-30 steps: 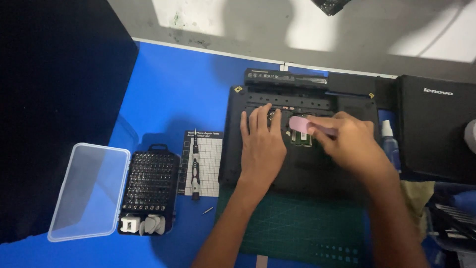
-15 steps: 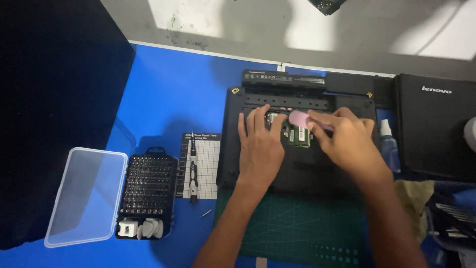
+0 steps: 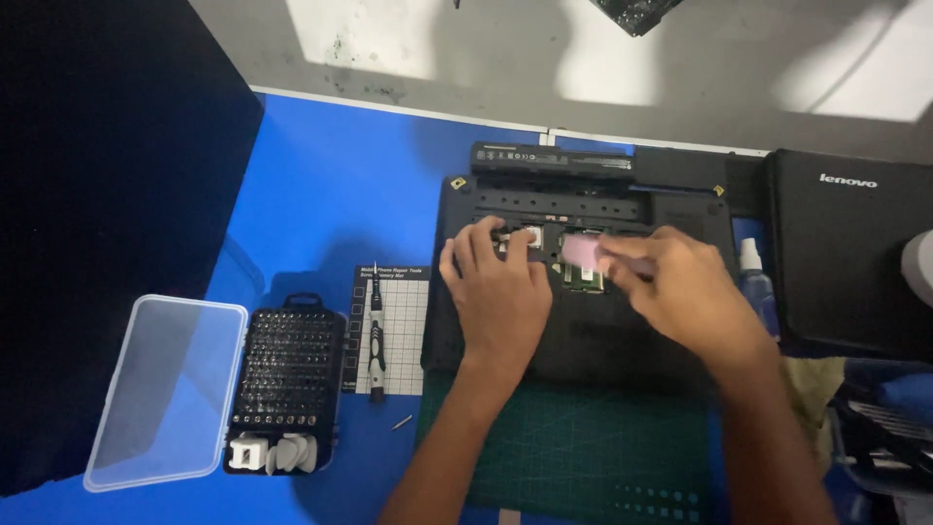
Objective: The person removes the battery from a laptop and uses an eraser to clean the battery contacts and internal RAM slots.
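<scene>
A black laptop [image 3: 593,340] lies bottom-up on the blue table with an opened compartment near its middle. My left hand [image 3: 501,297] rests flat on the laptop's base, fingers spread beside the opening. My right hand [image 3: 680,297] holds a pink flat tool [image 3: 581,253] over the opened compartment, where a green circuit part [image 3: 581,280] shows. The tool is blurred. A long black battery [image 3: 552,157] lies apart at the laptop's far edge.
A black tray of screwdriver bits [image 3: 290,379] and its clear lid [image 3: 165,389] sit at the left. A screwdriver [image 3: 376,340] lies on a white grid mat [image 3: 403,335]. A green cutting mat [image 3: 583,457] is near me. Another black laptop [image 3: 846,253] and a small bottle [image 3: 753,277] are at the right.
My right hand with the pink tool has shifted slightly over the open compartment. My left hand stays flat on the laptop base.
</scene>
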